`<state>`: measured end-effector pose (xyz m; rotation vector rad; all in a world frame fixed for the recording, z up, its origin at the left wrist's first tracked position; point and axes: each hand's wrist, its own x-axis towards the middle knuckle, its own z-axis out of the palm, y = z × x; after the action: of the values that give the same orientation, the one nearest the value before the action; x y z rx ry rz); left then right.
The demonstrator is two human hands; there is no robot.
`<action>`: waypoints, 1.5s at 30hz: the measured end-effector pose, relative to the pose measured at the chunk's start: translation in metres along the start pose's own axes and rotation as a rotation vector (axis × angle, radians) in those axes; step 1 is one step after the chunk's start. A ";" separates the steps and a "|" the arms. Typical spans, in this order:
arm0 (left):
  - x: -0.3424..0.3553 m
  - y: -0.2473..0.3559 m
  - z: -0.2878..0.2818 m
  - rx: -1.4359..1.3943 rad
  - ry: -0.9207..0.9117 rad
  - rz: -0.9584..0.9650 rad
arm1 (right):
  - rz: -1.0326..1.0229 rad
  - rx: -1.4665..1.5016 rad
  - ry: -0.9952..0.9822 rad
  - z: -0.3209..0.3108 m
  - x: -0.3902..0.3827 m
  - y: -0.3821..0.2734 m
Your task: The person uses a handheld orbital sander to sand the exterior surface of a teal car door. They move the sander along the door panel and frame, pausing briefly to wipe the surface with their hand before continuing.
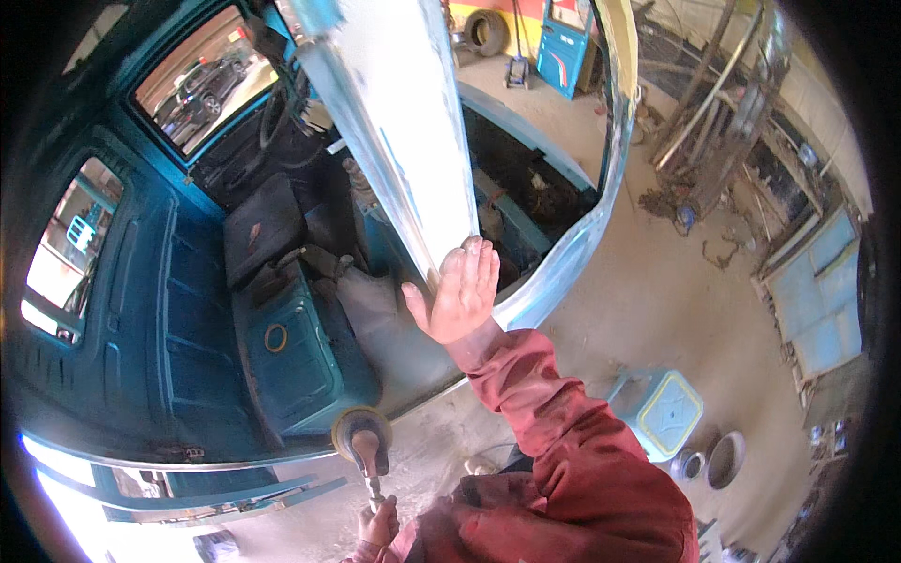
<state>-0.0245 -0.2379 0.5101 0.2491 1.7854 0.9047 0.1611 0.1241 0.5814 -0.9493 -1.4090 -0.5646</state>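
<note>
My right hand [460,291] rests flat, fingers stretched out and thumb apart, on the lower end of a white and pale blue body pillar [404,113]. The pillar belongs to the blue vehicle cab in front of me, and its surface looks dusty and sanded. Low in the view, my left hand [378,524] is wrapped around the handle of a round-pad power sander [364,446]. The sander's disc points upward near the door sill, apart from the pillar. Red sleeves cover my arms.
Inside the cab on the left are a black seat [267,225], a blue seat base [291,352] with a yellow ring [275,338], and a steering wheel. A blue stool [666,413] and round metal parts stand at right. Pipes [713,94] lean farther back.
</note>
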 end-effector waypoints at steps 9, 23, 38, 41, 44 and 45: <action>0.002 -0.038 -0.056 0.296 0.008 0.023 | 0.087 -0.069 -0.021 0.013 -0.085 0.006; 0.001 -0.073 -0.097 0.293 -0.030 0.065 | 0.463 0.037 -0.115 0.006 -0.066 -0.041; -0.012 0.015 -0.019 0.485 -0.095 0.349 | 0.946 0.679 -0.734 -0.128 -0.131 -0.081; -0.006 0.024 0.015 0.548 -0.151 0.534 | 1.516 0.938 -0.648 -0.169 -0.141 -0.109; 0.005 0.034 0.049 0.756 -0.158 0.526 | 1.810 0.956 -0.399 -0.179 -0.140 -0.105; 0.007 0.035 0.059 0.774 -0.161 0.518 | 1.842 0.923 -0.296 -0.179 -0.138 -0.099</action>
<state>0.0156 -0.1825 0.5201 1.2852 1.8748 0.4648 0.1642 -0.1037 0.4863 -1.0935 -0.3861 1.4885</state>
